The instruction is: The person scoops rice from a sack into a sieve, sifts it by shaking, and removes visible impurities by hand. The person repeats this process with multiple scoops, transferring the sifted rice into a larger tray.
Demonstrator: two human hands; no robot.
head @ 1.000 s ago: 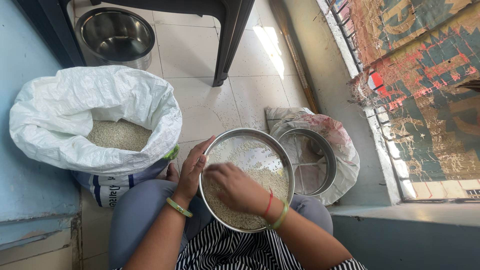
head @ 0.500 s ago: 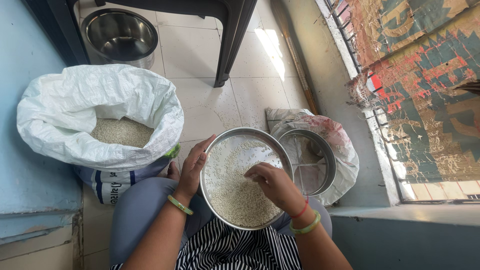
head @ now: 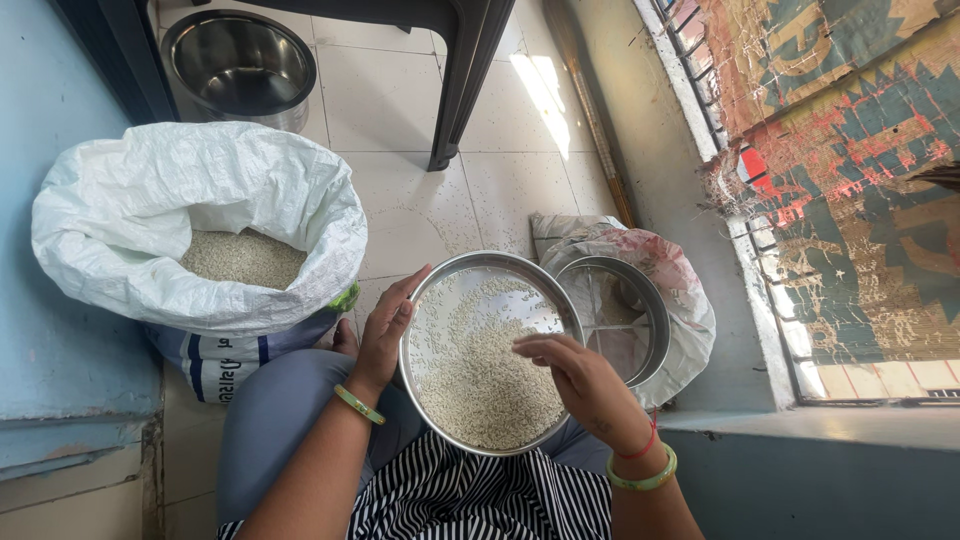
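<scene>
The round plate in the lap is polished metal, glossy where it is bare, and it carries a heap of matt, pale rice grains. The sack is woven white plastic with a coarse, crinkled weave and a faint sheen. The bowl up on the floor is shiny steel. The floor tiles are smooth, pale and slightly glossy. The sieve has a dull metal rim. Both wrist bangles look like smooth green plastic or glass.

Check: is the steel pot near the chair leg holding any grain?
No. The steel pot by the chair leg shows only a bare shiny inside; grain sits in the white sack.
</scene>
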